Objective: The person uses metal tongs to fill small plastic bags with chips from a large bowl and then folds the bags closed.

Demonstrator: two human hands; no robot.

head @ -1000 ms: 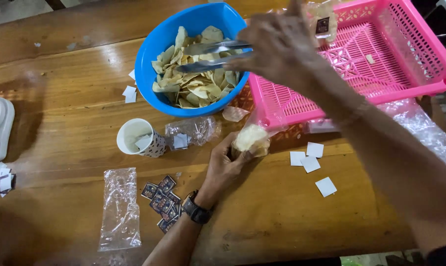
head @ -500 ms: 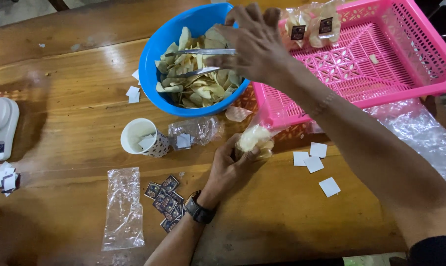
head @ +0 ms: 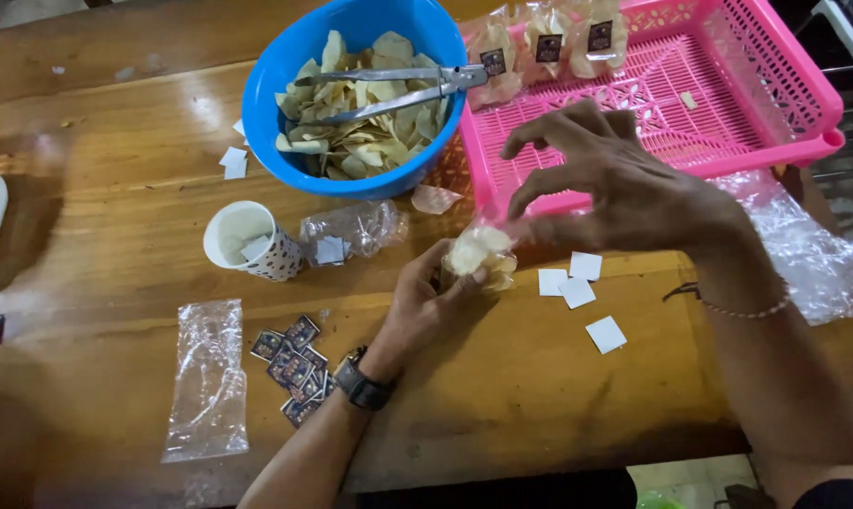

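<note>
Left hand (head: 425,300): I see it cupped around a small clear bag of chips (head: 480,254), frame centre.
Right hand (head: 624,184): fingers spread, tips at the bag's mouth, empty; it sits right of the bag.
Tongs (head: 389,90): resting across the blue bowl (head: 285,66), upper centre.

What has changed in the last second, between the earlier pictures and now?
The right hand let go of the metal tongs, which now lie across the chips in the blue bowl. It then moved down to the small bag of chips, fingertips at the bag's top. The left hand kept its grip on that bag. The paper cup, empty bag and pink basket stayed.
</note>
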